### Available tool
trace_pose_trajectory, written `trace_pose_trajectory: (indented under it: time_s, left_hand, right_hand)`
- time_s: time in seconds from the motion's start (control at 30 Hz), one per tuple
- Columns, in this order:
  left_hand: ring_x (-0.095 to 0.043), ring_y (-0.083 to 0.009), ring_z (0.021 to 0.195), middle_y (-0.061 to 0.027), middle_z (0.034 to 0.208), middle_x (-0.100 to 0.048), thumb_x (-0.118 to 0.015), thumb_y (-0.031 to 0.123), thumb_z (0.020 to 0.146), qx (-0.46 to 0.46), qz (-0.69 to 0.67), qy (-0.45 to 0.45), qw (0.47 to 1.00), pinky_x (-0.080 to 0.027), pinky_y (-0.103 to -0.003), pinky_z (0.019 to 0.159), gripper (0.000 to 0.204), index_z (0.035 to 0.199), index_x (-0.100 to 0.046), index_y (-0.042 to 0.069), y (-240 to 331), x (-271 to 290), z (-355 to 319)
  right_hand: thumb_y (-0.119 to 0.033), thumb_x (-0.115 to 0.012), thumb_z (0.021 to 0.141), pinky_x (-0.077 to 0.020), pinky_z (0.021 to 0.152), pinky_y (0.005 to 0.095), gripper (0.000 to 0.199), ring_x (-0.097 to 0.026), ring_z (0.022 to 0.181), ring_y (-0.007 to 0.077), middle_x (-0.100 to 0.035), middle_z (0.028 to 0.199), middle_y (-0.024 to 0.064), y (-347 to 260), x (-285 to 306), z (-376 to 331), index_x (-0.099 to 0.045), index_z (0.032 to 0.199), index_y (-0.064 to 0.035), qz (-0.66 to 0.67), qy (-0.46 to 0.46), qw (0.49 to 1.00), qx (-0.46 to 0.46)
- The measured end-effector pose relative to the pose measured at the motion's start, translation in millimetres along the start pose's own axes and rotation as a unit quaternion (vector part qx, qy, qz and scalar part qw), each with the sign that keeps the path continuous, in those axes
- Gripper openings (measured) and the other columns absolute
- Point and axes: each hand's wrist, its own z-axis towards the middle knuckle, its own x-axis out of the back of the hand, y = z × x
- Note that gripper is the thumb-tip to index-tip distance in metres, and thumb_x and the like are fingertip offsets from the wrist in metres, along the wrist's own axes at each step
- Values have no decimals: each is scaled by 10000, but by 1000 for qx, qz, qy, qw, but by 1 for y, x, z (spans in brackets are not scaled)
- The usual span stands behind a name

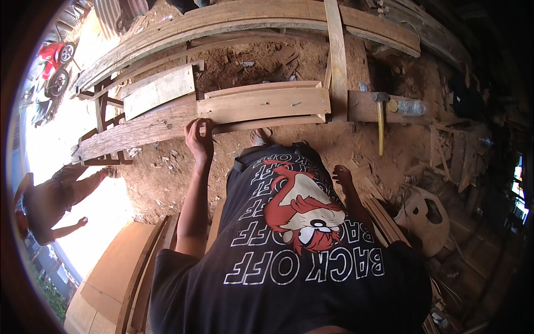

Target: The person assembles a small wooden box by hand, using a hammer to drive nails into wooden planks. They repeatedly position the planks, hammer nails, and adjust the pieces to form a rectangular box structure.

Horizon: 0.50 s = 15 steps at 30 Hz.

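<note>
One board (239,106) lies on its frame (278,122), upper centre, nail (296,103) seemingly undriven; left hand (200,138) near its corner, grip unclear; right hand (342,176) empty.

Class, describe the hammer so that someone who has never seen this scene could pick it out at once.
Start at the rough plank bench that runs across the picture beyond the dark shirt. Follow it right, past the board laid crosswise over it, to the hammer. Its yellow handle sticks out past the bench's near edge, unlike the clear bottle lying just to its right.
</note>
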Motion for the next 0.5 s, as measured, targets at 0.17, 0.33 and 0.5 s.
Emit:
trace_pose_trajectory:
  time_s: [0.17, 0.33, 0.5]
  left_hand:
    - [-709, -305, 1101, -124, 1060, -787, -808, 93, 936, 14, 1, -5, 1000, -561, -424, 961, 123, 1043, -770, 47, -1, -1, 0]
    - [-706, -307, 1094, -122, 1060, -777, -813, 125, 944, 12, 3, -10, 1000, -560, -429, 951, 138, 1048, -767, 48, -9, -1, 2]
    - [-709, -303, 1022, -113, 1035, -748, -832, 133, 931, 27, 12, -13, 999, -565, -422, 887, 125, 1022, -766, 78, -10, -5, 1]
  right_hand:
    - [-398, -671, 1039, -554, 791, 388, 407, -759, 920, 213, -771, 1117, 96, -4, 3, 1, -685, 1367, -156, -3, 13, 1000, 12]
    - [-343, -689, 1029, -564, 792, 380, 417, -760, 911, 222, -772, 1123, 96, 6, -5, 9, -683, 1385, -127, 1, 39, 999, 22]
    - [-177, -737, 983, -577, 901, 363, 428, -745, 1022, 251, -766, 1116, 114, 4, 3, 22, -680, 1394, -77, -70, 315, 938, 128]
